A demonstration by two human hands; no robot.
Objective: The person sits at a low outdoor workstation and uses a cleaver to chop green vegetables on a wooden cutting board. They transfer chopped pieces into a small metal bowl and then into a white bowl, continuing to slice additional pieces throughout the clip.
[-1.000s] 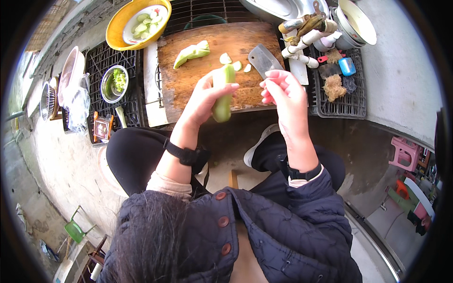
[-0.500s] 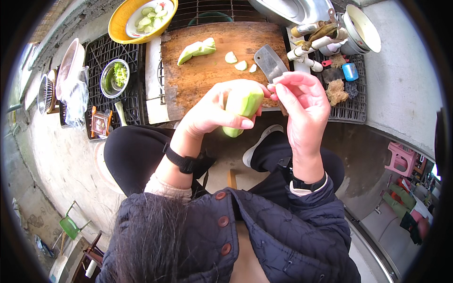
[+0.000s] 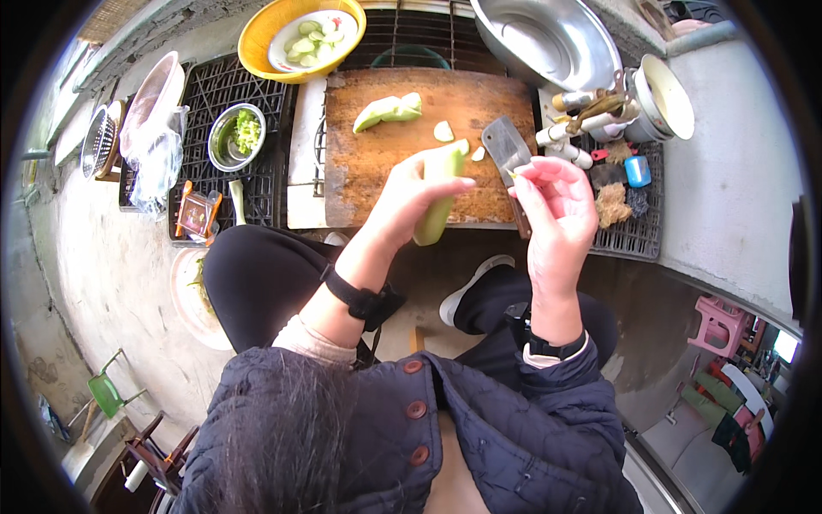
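My left hand [image 3: 401, 195] is wrapped around a peeled pale green gourd [image 3: 437, 218], holding it tilted above the near edge of the cutting board. To its right, my right hand [image 3: 556, 201] is raised, with thumb and fingertips pinched on a tiny yellowish bit too small to name. Beneath and beside those fingertips a cleaver [image 3: 507, 141] lies on the wooden cutting board [image 3: 360, 171], its handle toward me. Another peeled gourd piece [image 3: 388, 112] rests near the board's far left. A few cut pieces, one a pale slice [image 3: 443, 131], lie at its middle.
Beyond the board stand a yellow basin [image 3: 257, 56] with a plate of gourd slices [image 3: 312, 43] and a large metal basin [image 3: 548, 43]. A metal bowl [image 3: 224, 154] of chopped greens sits left. Scrubbers [image 3: 612, 204] and a blue container [image 3: 637, 171] lie on a right-hand crate.
My left hand has turned the gourd more lengthwise, its far end now over the board. My right hand has drawn slightly away from the gourd, fingertips still pinched. The whole view has shifted a little.
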